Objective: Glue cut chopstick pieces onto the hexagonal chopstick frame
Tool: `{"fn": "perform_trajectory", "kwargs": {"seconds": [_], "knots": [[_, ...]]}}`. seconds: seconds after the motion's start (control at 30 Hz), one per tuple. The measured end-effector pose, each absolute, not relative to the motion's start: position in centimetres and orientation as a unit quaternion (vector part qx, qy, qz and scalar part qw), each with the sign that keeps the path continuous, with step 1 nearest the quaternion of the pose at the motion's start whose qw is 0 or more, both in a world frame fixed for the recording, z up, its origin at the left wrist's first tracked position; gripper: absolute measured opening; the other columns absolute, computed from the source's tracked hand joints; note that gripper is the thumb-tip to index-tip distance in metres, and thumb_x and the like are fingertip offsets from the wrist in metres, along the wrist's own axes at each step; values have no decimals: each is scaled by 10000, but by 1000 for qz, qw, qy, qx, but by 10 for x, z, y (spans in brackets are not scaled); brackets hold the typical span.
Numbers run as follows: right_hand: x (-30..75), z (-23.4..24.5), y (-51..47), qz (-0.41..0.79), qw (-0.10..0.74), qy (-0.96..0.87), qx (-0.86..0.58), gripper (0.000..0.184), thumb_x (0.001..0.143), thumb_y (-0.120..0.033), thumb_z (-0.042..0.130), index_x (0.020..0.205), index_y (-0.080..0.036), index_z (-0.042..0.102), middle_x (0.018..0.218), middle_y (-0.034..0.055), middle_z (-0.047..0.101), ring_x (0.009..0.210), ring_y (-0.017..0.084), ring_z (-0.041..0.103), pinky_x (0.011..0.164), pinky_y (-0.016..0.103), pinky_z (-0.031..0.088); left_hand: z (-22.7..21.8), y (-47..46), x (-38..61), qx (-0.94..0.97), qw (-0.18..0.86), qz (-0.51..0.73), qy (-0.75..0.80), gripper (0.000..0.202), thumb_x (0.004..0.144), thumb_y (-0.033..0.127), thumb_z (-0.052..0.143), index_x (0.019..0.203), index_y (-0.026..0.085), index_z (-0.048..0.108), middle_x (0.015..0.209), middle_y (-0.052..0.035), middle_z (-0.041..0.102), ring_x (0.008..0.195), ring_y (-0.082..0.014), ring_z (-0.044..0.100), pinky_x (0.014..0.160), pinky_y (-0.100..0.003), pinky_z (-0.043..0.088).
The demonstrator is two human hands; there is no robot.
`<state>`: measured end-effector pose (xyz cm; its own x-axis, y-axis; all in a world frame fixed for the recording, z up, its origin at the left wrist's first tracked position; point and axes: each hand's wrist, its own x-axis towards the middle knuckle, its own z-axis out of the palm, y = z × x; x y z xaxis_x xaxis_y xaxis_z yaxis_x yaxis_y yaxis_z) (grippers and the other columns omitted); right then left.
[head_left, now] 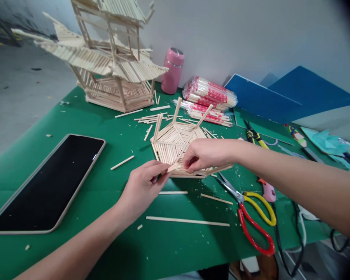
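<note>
A flat hexagonal panel of glued wooden sticks (175, 142) lies on the green mat (105, 128), with a few sticks rising from its corners. My left hand (141, 186) is closed in a pinch on a short stick (175, 168) at the panel's near edge. My right hand (205, 154) comes in from the right, fingers curled and pinching the same stick from the other side. Both hands rest over the panel's front rim.
A tall stick-built pagoda model (111, 58) stands at the back left, a pink flask (172, 70) and wrapped chopstick packs (210, 95) beside it. A black tablet (49, 182) lies left. Red-and-yellow scissors (251, 214), pliers (255, 136), blue boards (280, 97) and loose sticks (188, 221) lie around.
</note>
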<state>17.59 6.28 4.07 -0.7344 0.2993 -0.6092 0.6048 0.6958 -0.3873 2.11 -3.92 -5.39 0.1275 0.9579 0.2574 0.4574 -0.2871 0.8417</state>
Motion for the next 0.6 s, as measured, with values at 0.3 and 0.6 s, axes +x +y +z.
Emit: {"fn": "perform_trajectory", "kwargs": {"seconds": [0.3,0.6], "knots": [[176,41,64,-297,261,882,254,144,733,-136,539,790,-132,671,647,-17,622,534,66,467,487,178,320,-56,-38,21,687,293,413,521,106,765,171,534,721,157,630,711,-28,599,606,-113,541,522,-196,401],[182,53,65,-285,217,890,280,179,744,-197,560,873,-142,672,773,18,663,642,96,544,553,198,384,-54,-38,23,685,285,425,519,132,753,186,536,650,166,617,667,-11,578,566,-101,518,495,-191,385]]}}
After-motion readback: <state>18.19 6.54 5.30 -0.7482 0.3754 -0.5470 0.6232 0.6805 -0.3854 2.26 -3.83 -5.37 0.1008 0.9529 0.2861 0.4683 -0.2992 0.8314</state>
